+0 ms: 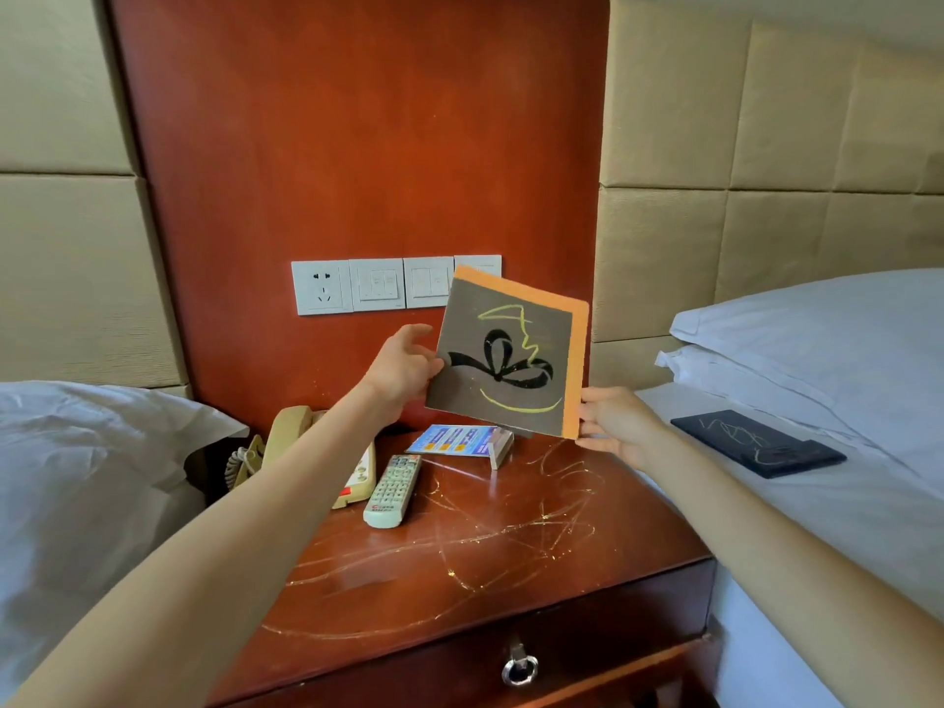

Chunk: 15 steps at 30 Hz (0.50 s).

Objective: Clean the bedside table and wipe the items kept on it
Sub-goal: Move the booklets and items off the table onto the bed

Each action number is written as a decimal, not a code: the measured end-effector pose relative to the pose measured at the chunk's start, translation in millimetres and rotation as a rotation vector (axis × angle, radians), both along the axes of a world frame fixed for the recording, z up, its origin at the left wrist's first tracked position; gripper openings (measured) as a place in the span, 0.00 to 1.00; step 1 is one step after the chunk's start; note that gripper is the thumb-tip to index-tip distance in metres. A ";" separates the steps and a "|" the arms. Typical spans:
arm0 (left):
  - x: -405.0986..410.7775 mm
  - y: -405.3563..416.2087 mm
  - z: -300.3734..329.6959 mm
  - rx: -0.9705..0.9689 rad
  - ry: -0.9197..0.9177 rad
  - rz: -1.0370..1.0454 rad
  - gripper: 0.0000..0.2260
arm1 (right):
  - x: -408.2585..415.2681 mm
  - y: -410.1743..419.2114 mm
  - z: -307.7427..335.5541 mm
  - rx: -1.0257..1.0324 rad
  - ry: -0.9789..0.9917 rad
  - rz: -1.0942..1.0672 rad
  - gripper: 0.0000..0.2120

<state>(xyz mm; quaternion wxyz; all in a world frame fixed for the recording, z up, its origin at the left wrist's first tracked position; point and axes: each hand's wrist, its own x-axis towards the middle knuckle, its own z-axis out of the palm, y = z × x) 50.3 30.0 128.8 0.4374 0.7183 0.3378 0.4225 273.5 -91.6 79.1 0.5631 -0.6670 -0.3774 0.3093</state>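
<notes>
Both hands, left at nine o'clock, right at five, pinch the card. Loose fingertip grips could drop it onto the table.

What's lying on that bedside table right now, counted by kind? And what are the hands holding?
On the bedside table:
Telephone: 1
Remote control: 1
Blue leaflet: 1
Small card stand: 1
Total on the table: 4

Held up above it, left hand and right hand on opposite edges:
Brown and orange folder: 1
Total: 5
</notes>
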 end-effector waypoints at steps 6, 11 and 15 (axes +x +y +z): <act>2.9 6.8 -18.4 0.131 -0.110 0.043 0.14 | 1.0 5.8 0.4 0.107 -0.054 -0.030 0.18; 24.6 10.0 -26.9 0.152 -0.234 -0.023 0.17 | 16.9 -4.5 -0.2 0.246 -0.074 -0.008 0.17; 52.7 9.3 -35.7 0.133 -0.288 -0.080 0.18 | 37.7 -16.7 -1.2 0.297 -0.096 -0.036 0.14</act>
